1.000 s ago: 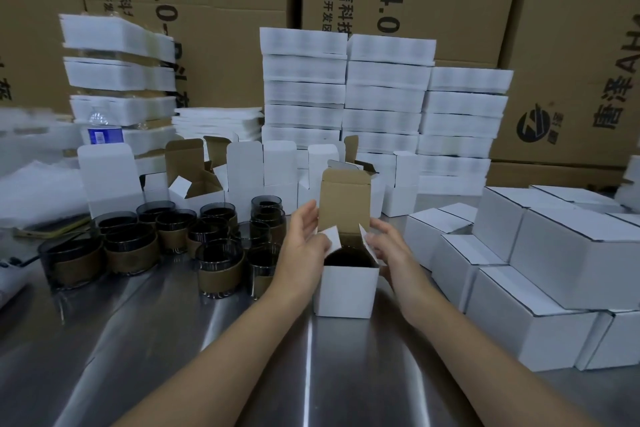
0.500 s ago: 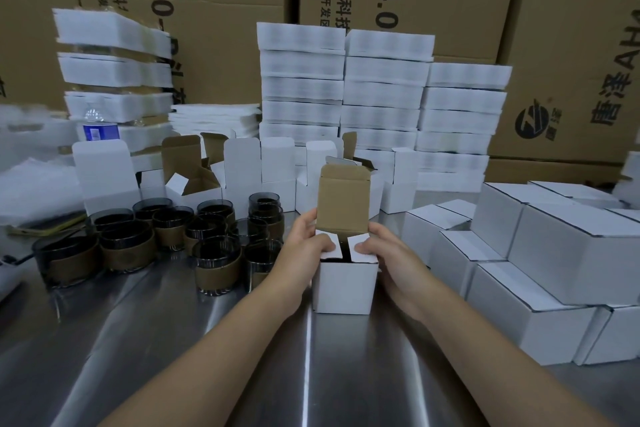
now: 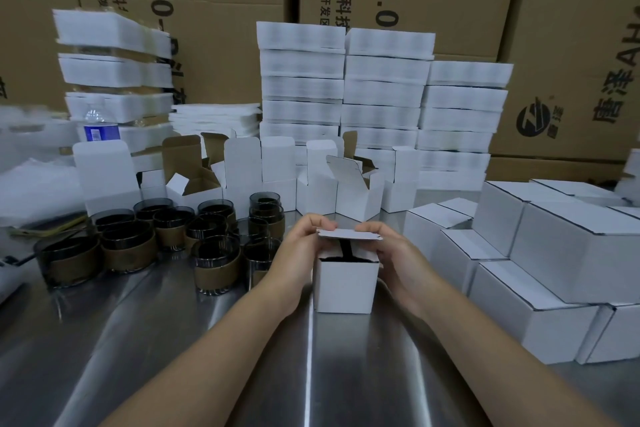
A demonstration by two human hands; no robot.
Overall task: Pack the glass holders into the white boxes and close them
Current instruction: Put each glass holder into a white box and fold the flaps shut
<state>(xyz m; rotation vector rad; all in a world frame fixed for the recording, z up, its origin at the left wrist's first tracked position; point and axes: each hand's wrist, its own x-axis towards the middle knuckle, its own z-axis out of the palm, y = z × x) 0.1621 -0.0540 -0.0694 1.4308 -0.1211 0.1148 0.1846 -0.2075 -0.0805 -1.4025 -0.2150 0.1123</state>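
Head view: a small white cardboard box (image 3: 344, 284) stands upright in the middle of a shiny steel counter (image 3: 173, 340), nearer its front edge. Its white lid flap (image 3: 349, 235) is folded down almost flat over the opening. A dark gap shows beneath it, and what sits inside cannot be made out.

The left hand (image 3: 301, 246) pinches the flap's left end between thumb and curled fingers. The right hand (image 3: 391, 250) pinches the right end the same way, its palm beside the box wall.

Towards the counter's left side stands a cluster of dark round glass holders with brown bands (image 3: 214, 263), just beside the left wrist. Along the right side, closed white cube boxes (image 3: 571, 253) are piled two high. Behind the hands runs a row of open white boxes with raised lids (image 3: 356, 191). At the back edge rise tall stacks of flat white box blanks (image 3: 381, 90), with large brown printed cartons (image 3: 571, 28) behind them. A clear bottle with a blue label (image 3: 100, 128) stands at the back left.
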